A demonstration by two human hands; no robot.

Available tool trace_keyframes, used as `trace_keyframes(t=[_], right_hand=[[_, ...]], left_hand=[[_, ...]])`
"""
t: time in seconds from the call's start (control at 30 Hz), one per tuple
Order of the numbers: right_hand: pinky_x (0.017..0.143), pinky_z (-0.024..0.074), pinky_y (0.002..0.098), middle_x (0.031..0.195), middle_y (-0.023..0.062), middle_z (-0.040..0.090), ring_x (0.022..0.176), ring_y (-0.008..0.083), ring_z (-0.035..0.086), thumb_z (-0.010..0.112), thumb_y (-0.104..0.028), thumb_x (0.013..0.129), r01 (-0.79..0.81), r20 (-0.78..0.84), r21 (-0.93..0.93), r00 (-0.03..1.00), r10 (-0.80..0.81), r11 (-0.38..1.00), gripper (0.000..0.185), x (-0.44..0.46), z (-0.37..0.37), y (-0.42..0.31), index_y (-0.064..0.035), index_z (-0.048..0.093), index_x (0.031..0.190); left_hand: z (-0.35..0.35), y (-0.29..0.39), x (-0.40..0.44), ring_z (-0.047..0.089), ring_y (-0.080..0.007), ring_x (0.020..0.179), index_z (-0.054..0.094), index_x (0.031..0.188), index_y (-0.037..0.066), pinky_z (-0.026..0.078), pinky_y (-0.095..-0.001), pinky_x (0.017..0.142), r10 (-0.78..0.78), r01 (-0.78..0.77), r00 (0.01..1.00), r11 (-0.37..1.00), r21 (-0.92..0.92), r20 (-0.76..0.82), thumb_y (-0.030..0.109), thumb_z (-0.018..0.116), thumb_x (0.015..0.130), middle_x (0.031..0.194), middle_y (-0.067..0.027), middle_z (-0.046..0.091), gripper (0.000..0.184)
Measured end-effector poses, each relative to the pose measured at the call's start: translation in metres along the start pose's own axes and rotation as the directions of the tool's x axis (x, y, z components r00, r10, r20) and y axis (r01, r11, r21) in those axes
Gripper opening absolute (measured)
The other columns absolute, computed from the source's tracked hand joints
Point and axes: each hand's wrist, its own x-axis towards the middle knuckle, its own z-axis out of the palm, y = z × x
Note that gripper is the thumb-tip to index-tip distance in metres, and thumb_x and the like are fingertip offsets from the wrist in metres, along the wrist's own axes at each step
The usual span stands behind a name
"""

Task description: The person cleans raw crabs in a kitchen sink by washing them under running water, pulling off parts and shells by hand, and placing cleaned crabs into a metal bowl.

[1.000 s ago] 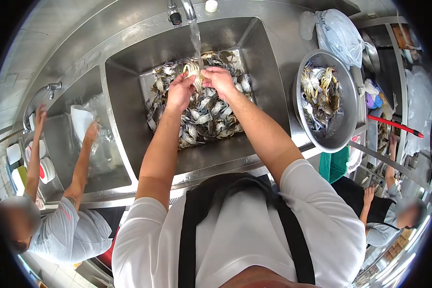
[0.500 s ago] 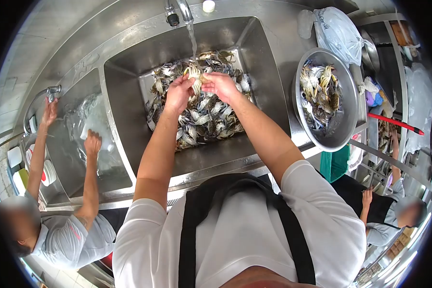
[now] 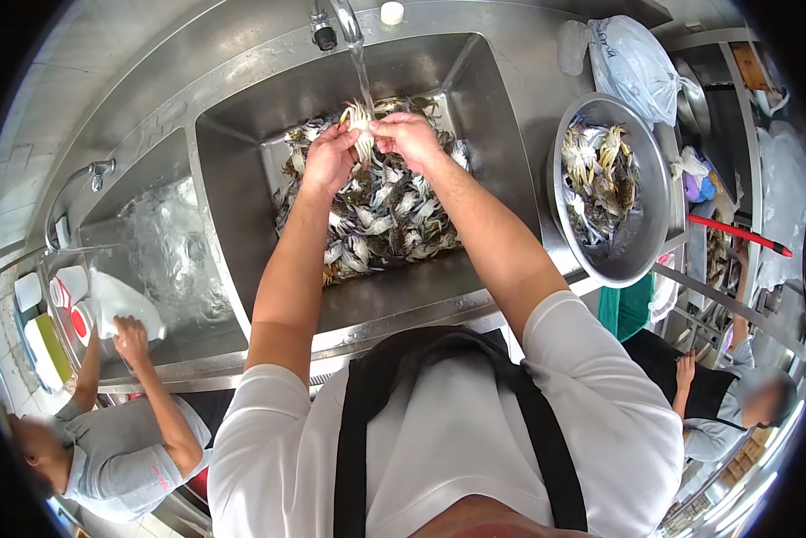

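Observation:
Between my two hands I hold a pale crab [image 3: 362,125], its whitish underside and legs showing, beside the stream of water from the tap [image 3: 347,25]. My left hand [image 3: 333,159] pinches it from the left with closed fingers. From the right, my right hand [image 3: 409,140] grips its edge. Below, a heap of crabs [image 3: 381,211], white-bellied and dark-shelled, covers the floor of the steel sink [image 3: 502,125]. To my right stands a round metal bowl [image 3: 652,235] with several more crabs [image 3: 605,170] in it.
At left, a co-worker's hand [image 3: 130,339] holds a white object over a second sink [image 3: 165,336] with water in it. A white plastic bag [image 3: 632,67] lies behind the bowl. Another person [image 3: 717,394] works at far right, near a red handle [image 3: 739,231].
My hands and the crab have shifted slightly upward toward the tap. The co-worker at left has moved both hands from the far tap and basin down toward the near-left, now with a white object.

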Motion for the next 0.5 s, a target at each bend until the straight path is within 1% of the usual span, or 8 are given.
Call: trace_keyframes(t=[0.07, 0.13, 0.23, 0.27, 0.33, 0.37, 0.47, 0.5], right_hand=[[0.061, 0.0495, 0.0266, 0.078, 0.0063, 0.066, 0.063, 0.0126, 0.059, 0.075, -0.011, 0.086, -0.017, 0.012, 0.027, 1.0, 0.017, 0.999, 0.014, 0.002, -0.004, 0.002, 0.0002, 0.066, 0.09], [0.06, 0.0495, 0.0266, 0.078, 0.0064, 0.066, 0.063, 0.0128, 0.06, 0.075, -0.011, 0.086, -0.035, 0.024, 0.051, 0.999, 0.034, 0.998, 0.014, 0.004, -0.008, 0.006, 0.0002, 0.066, 0.09], [0.059, 0.0491, 0.0262, 0.077, 0.0061, 0.066, 0.062, 0.0128, 0.06, 0.074, -0.01, 0.086, -0.053, 0.062, 0.121, 0.997, 0.045, 0.991, 0.013, 0.009, -0.013, 0.012, -0.0002, 0.066, 0.09], [0.059, 0.0488, 0.0258, 0.077, 0.0056, 0.066, 0.062, 0.0125, 0.059, 0.073, -0.011, 0.087, -0.067, 0.081, 0.168, 0.995, 0.054, 0.984, 0.013, 0.01, -0.014, 0.015, -0.0005, 0.067, 0.09], [0.058, 0.0483, 0.0244, 0.078, 0.0048, 0.066, 0.063, 0.0118, 0.058, 0.071, -0.011, 0.089, -0.096, 0.142, 0.252, 0.988, 0.062, 0.963, 0.011, 0.012, -0.014, 0.019, -0.0012, 0.067, 0.09], [0.058, 0.0483, 0.0244, 0.078, 0.0048, 0.066, 0.063, 0.0118, 0.058, 0.071, -0.011, 0.089, -0.094, 0.147, 0.249, 0.987, 0.058, 0.964, 0.011, 0.012, -0.013, 0.02, -0.0012, 0.067, 0.09], [0.059, 0.0486, 0.0238, 0.078, 0.0042, 0.066, 0.064, 0.0124, 0.059, 0.068, -0.013, 0.092, -0.105, 0.143, 0.396, 0.988, 0.052, 0.912, 0.011, 0.014, -0.013, 0.03, -0.002, 0.067, 0.09], [0.059, 0.0486, 0.0238, 0.078, 0.0042, 0.066, 0.064, 0.0124, 0.059, 0.068, -0.013, 0.092, -0.105, 0.144, 0.395, 0.988, 0.052, 0.912, 0.011, 0.016, -0.014, 0.033, -0.002, 0.067, 0.09]], left_hand=[[-0.005, -0.002, 0.003, 0.064, -0.0203, 0.1, 0.059, 0.115, -0.001, 0.051, -0.0338, 0.09, -0.007, 0.007, 1.0, 1.0, -0.022, 0.012, 0.003, 0.057, 0.095, 0.111, -0.0095, 0.066, 0.021], [-0.011, -0.005, 0.005, 0.063, -0.0209, 0.103, 0.057, 0.121, -0.002, 0.05, -0.0354, 0.093, -0.044, 0.045, 0.998, 0.998, -0.037, 0.04, 0.006, 0.056, 0.096, 0.115, -0.0101, 0.066, 0.026], [-0.016, -0.011, 0.009, 0.064, -0.0208, 0.101, 0.057, 0.121, -0.002, 0.051, -0.0351, 0.091, -0.07, 0.073, 0.997, 0.994, -0.085, 0.042, 0.006, 0.056, 0.096, 0.113, -0.01, 0.066, 0.027], [-0.015, -0.011, 0.007, 0.066, -0.0211, 0.099, 0.059, 0.114, -0.004, 0.052, -0.0338, 0.091, -0.094, 0.095, 0.996, 0.988, -0.123, 0.013, 0.003, 0.057, 0.095, 0.11, -0.0122, 0.067, 0.02], [-0.014, -0.011, 0.006, 0.066, -0.0217, 0.099, 0.059, 0.114, -0.005, 0.052, -0.0339, 0.091, -0.1, 0.101, 0.995, 0.984, -0.149, 0.015, 0.004, 0.057, 0.095, 0.11, -0.0127, 0.067, 0.021], [-0.014, -0.011, 0.006, 0.066, -0.0222, 0.099, 0.059, 0.114, -0.005, 0.052, -0.0341, 0.091, -0.111, 0.112, 0.994, 0.978, -0.176, 0.017, 0.004, 0.057, 0.095, 0.11, -0.0131, 0.067, 0.021], [-0.014, -0.011, 0.005, 0.066, -0.0236, 0.099, 0.059, 0.115, -0.007, 0.053, -0.0353, 0.09, -0.119, 0.125, 0.992, 0.976, -0.181, 0.041, 0.006, 0.056, 0.096, 0.11, -0.0145, 0.067, 0.023], [-0.014, -0.011, 0.005, 0.066, -0.0239, 0.099, 0.059, 0.115, -0.007, 0.054, -0.0357, 0.089, -0.122, 0.131, 0.991, 0.975, -0.182, 0.06, 0.007, 0.055, 0.097, 0.11, -0.0149, 0.068, 0.024]])
